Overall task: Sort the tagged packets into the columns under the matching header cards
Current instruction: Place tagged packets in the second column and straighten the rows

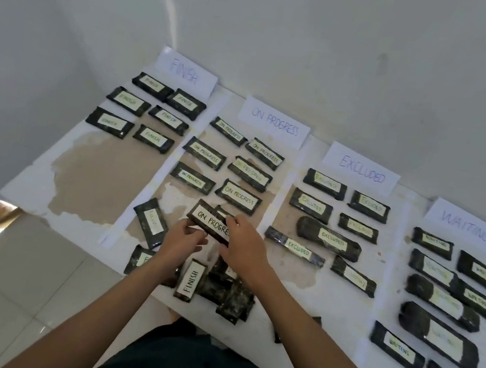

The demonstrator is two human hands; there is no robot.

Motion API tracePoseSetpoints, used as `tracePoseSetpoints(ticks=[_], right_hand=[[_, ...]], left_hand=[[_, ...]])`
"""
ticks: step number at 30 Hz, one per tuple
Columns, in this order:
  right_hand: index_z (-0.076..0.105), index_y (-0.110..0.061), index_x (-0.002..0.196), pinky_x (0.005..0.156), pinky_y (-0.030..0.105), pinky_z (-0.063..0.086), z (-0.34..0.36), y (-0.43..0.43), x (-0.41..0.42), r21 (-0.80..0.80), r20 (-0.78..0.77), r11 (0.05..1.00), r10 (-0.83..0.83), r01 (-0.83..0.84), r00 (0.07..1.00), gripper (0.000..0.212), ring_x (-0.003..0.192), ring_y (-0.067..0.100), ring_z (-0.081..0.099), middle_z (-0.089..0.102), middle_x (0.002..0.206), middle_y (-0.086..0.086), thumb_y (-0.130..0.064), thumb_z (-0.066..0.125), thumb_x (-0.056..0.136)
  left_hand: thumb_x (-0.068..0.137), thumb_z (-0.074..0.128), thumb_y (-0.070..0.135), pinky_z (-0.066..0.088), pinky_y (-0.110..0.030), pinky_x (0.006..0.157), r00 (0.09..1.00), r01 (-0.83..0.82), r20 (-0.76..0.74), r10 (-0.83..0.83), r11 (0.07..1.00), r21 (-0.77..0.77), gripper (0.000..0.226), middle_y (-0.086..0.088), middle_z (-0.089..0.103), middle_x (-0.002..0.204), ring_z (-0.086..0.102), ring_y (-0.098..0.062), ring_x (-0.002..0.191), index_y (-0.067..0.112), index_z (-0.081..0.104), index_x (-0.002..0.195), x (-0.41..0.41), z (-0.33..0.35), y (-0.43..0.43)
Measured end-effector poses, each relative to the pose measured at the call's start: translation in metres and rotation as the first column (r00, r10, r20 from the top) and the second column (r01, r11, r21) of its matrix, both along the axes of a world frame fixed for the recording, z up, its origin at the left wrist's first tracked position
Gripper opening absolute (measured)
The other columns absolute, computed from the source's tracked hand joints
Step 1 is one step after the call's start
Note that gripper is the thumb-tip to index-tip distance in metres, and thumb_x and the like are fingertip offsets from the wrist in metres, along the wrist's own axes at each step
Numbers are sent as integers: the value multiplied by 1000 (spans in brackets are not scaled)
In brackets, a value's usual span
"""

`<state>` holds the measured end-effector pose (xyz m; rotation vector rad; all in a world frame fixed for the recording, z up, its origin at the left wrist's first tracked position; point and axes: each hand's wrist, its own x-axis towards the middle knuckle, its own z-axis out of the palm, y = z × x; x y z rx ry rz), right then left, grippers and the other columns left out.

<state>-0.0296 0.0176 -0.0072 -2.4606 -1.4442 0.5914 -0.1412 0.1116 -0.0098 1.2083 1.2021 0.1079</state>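
Over the table, the left hand and right hand each grip one end of an ON PROGRESS packet.

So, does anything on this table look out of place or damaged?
Yes. The table's white covering has peeled off in brown patches, largest below the FINISH column. Also, a FINISH packet lies turned lengthwise in the unsorted heap by the near edge, in front of the ON PROGRESS column, far from its FINISH card.
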Motion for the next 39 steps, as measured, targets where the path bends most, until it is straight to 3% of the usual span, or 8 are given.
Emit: tracePoseSetpoints(ticks=[3, 7, 13, 19, 26, 31, 34, 39], right_hand=[[48, -8, 125, 70, 33, 46, -11, 39, -6, -4, -4, 1000, 21, -21, 1000, 45, 99, 27, 56, 50, 120, 9, -9, 61, 82], [50, -6, 124, 63, 30, 39, -31, 85, -15, -35, 31, 998, 58, -57, 998, 39, 91, 28, 58, 52, 118, 11, -4, 57, 85], [50, -3, 123, 77, 39, 50, -52, 120, -23, -124, 95, 991, 64, -52, 993, 38, 97, 31, 58, 52, 120, 15, 0, 54, 86], [52, -3, 124, 91, 38, 44, -63, 127, -24, -116, 78, 993, 33, -24, 996, 40, 111, 30, 47, 52, 124, 15, -7, 62, 86], [49, -8, 129, 98, 39, 42, -61, 126, -27, -100, 79, 995, 33, -25, 996, 54, 115, 30, 43, 47, 126, 14, -22, 71, 81], [57, -2, 119, 84, 32, 45, -50, 136, -55, -111, -284, 992, -82, 52, 955, 32, 107, 30, 54, 57, 115, 17, -11, 57, 89], [53, -5, 127, 79, 24, 45, -47, 141, -69, -186, -492, 969, -234, 161, 839, 42, 103, 24, 60, 63, 114, 12, -10, 64, 86], [58, -7, 117, 60, 21, 46, -40, 144, -77, -232, -640, 913, -404, 337, 653, 34, 70, 8, 55, 58, 74, -7, -8, 65, 84]], left_hand=[[88, 55, 10, 51, -33, 76, 995, 7, -97, 3, 995, 98, 26, -3, 61, 90, 62, -20, 84, 13, 50, 113, -20, -3, 36], [83, 58, 12, 45, -28, 58, 956, 59, -292, 19, 965, 256, 31, -8, 60, 101, 59, -19, 76, 13, 52, 114, -49, -16, 76], [72, 70, 21, 51, -39, 84, 902, 72, -432, 0, 986, 151, 55, -14, 44, 119, 52, -28, 102, 3, 41, 115, -61, -44, 99], [73, 74, 28, 42, -35, 78, 868, 119, -496, -21, 979, 167, 66, -19, 42, 121, 50, -36, 109, -1, 38, 119, -57, -55, 94], [37, 61, 60, 58, -39, 72, 877, 121, -478, -46, 985, 127, 81, -11, 65, 103, 65, -21, 82, 13, 66, 104, -77, -118, 111], [51, 69, 35, 58, -37, 70, 913, 95, -407, -25, 984, 154, 48, -9, 68, 97, 66, -20, 84, 13, 69, 94, -76, -92, 111], [66, 72, 19, 55, -37, 70, 943, 47, -333, 19, 981, 189, 38, -7, 67, 93, 65, -23, 82, 8, 57, 99, -73, -65, 103], [83, 63, 5, 51, -34, 73, 980, -66, -171, 99, 979, 190, 33, -10, 62, 101, 61, -22, 88, 14, 42, 107, -78, -43, 102]])
